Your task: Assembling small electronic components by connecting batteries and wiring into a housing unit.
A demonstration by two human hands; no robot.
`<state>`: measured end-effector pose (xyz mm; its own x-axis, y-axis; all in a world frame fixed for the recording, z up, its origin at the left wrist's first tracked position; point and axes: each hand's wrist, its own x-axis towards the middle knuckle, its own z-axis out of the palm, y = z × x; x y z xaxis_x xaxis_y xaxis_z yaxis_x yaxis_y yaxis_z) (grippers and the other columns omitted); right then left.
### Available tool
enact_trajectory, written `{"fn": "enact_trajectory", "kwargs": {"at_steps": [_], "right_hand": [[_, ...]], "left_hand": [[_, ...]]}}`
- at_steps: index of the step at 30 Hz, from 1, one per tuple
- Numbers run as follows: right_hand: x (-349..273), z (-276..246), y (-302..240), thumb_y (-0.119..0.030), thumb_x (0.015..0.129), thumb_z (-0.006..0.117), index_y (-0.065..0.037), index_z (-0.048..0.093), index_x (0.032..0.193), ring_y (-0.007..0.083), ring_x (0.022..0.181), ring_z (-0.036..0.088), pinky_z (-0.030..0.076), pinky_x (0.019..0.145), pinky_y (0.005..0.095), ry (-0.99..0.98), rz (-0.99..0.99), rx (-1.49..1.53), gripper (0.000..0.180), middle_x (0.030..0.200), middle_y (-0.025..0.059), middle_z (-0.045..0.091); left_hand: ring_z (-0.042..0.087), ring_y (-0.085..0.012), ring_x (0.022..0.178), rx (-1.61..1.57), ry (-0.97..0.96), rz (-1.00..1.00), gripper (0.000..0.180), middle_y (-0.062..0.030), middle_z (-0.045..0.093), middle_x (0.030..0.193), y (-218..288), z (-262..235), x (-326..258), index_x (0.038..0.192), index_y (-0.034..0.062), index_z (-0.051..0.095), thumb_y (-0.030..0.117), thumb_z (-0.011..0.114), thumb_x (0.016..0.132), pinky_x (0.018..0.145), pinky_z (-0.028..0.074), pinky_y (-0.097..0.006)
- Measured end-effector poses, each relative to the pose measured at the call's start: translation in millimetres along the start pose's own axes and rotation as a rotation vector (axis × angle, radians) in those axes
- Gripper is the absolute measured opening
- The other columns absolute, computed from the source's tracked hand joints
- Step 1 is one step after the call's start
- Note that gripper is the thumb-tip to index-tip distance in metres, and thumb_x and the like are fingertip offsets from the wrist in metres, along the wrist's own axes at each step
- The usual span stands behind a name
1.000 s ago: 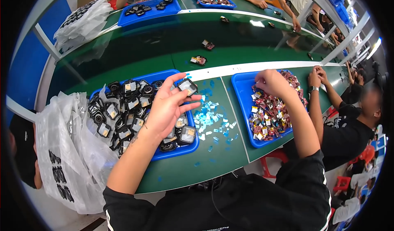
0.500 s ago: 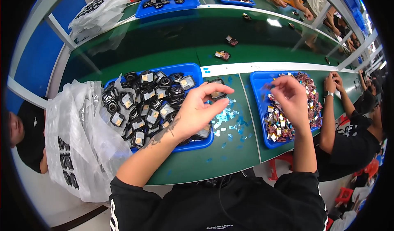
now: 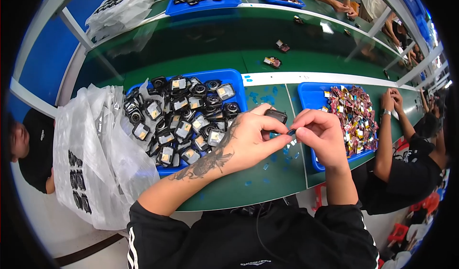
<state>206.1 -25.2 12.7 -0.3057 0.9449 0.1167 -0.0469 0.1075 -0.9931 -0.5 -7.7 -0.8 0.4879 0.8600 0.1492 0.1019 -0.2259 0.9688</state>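
Observation:
My left hand (image 3: 256, 137) curls around a black watch case (image 3: 276, 115), which juts out past its index finger. Opposite it, my right hand (image 3: 322, 135) pinches a small dark blue piece (image 3: 291, 132) between thumb and index finger. The left thumb and fingertips meet the right ones at this piece, and its exact kind is too small to tell. Both hands are over the green table between two blue trays. Beside the left hand, the left tray (image 3: 241, 78) is heaped with black watch cases (image 3: 183, 129). Small blue and white film tabs (image 3: 288, 156) lie scattered below the fingers.
The right blue tray (image 3: 306, 94) holds many small circuit boards with cables (image 3: 356, 121). White plastic bags (image 3: 91, 159) stand at the left edge. Beyond a white rail, boards (image 3: 273, 62) lie on a green belt (image 3: 191, 44). Co-workers sit opposite and to the right.
My right hand has come left from over the right tray to meet my left hand. The left hand has moved right, its thumb and index finger closing. The view has shifted slightly.

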Motion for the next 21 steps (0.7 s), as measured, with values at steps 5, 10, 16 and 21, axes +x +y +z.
{"fn": "enact_trajectory", "kwargs": {"at_steps": [5, 10, 16, 21], "right_hand": [[2, 13, -2, 0.002, 0.084, 0.068, 0.002, 0.065, 0.090, 0.0132, 0.078, 0.063, 0.052, 0.067, 0.0248, 0.152, -0.179, -0.398, 0.007, 0.086, 0.0071, 0.064], [7, 12, 7, 0.003, 0.069, 0.072, 0.000, 0.066, 0.086, 0.0218, 0.066, 0.062, 0.049, 0.053, 0.0300, 0.178, -0.866, -1.081, 0.018, 0.079, 0.0081, 0.060], [-7, -5, 30, 0.002, 0.065, 0.073, -0.003, 0.064, 0.088, 0.0207, 0.063, 0.059, 0.048, 0.052, 0.0301, 0.048, -1.154, -0.960, 0.025, 0.085, 0.0088, 0.058], [-12, 23, 27, 0.011, 0.079, 0.067, -0.001, 0.056, 0.105, 0.0157, 0.075, 0.060, 0.050, 0.065, 0.0238, 0.392, -0.625, -0.236, 0.030, 0.090, 0.0106, 0.061]], "left_hand": [[0.052, -0.0070, 0.067, 0.087, 0.036, 0.027, 0.014, -0.0041, 0.056, 0.088, 0, 4, -2, 0.093, 0.0013, 0.073, 0.009, 0.075, 0.081, 0.059, 0.043, -0.023], [0.060, -0.0155, 0.061, -0.034, 0.043, -0.036, 0.015, -0.0132, 0.061, 0.089, -4, 2, 0, 0.090, 0.0005, 0.071, 0.013, 0.071, 0.082, 0.061, 0.053, -0.027], [0.065, -0.0124, 0.068, -0.345, -0.126, -0.215, 0.017, -0.0120, 0.063, 0.095, 8, 2, -2, 0.096, -0.0024, 0.071, 0.010, 0.070, 0.084, 0.058, 0.055, -0.023], [0.063, -0.0112, 0.071, -0.152, -0.062, -0.080, 0.016, -0.0095, 0.057, 0.097, 4, 11, -6, 0.098, -0.0006, 0.072, 0.009, 0.071, 0.084, 0.056, 0.054, -0.021]]}}
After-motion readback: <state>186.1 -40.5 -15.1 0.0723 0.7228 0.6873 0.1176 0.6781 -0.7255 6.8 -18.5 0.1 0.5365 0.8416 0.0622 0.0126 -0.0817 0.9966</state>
